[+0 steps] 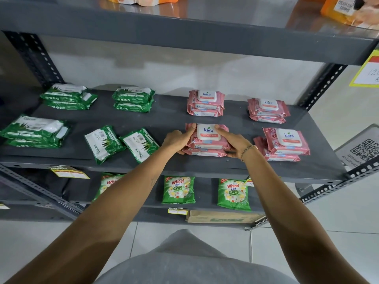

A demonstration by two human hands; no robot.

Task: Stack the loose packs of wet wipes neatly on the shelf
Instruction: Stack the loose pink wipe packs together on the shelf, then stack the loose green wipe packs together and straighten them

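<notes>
Centrally, a pink pack of Kara wet wipes [208, 135] is gripped at its two ends by the left hand [178, 140] and the right hand [233, 141], and is held on top of another pink pack [205, 152] near the front of the grey shelf [164, 117]. Three further pink stacks are seen at far centre [205, 103], far right [267, 110] and near right [284, 145], the last skewed. To the left, two loose green packs [104, 143] [140, 146] are laid askew beside green stacks [133, 99], and detergent pouches [178, 189] are ranged on the shelf below.
</notes>
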